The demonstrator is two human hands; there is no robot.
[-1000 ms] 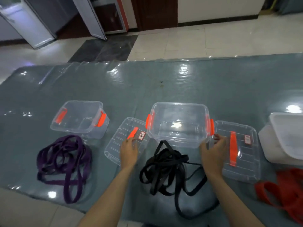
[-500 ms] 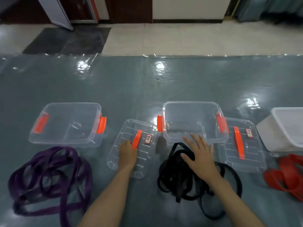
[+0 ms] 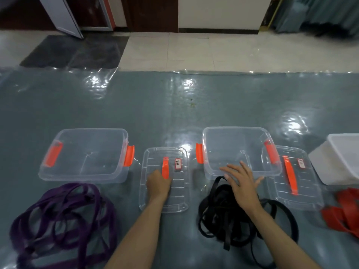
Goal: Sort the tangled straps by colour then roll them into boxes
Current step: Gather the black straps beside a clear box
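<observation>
Three strap heaps lie along the near edge of the table: purple straps (image 3: 62,216) on the left, black straps (image 3: 219,220) in the middle, red straps (image 3: 343,210) at the far right. Behind them stand an empty clear box with orange clips on the left (image 3: 85,175) and a like middle box (image 3: 240,171). My left hand (image 3: 158,184) rests with curled fingers on a clear lid (image 3: 178,193), just below its orange handle. My right hand (image 3: 242,183) hovers with spread fingers over the black straps, fingertips at the middle box's front wall.
A second clear lid (image 3: 305,191) with an orange handle lies right of the middle box, partly under it. A white box (image 3: 342,162) stands at the far right, behind the red straps. The grey table (image 3: 174,105) is covered in glossy plastic film.
My right hand left the right lid and moved left, over the black straps, fingers now spread. My left hand stayed on the left lid. The view has shifted closer.
</observation>
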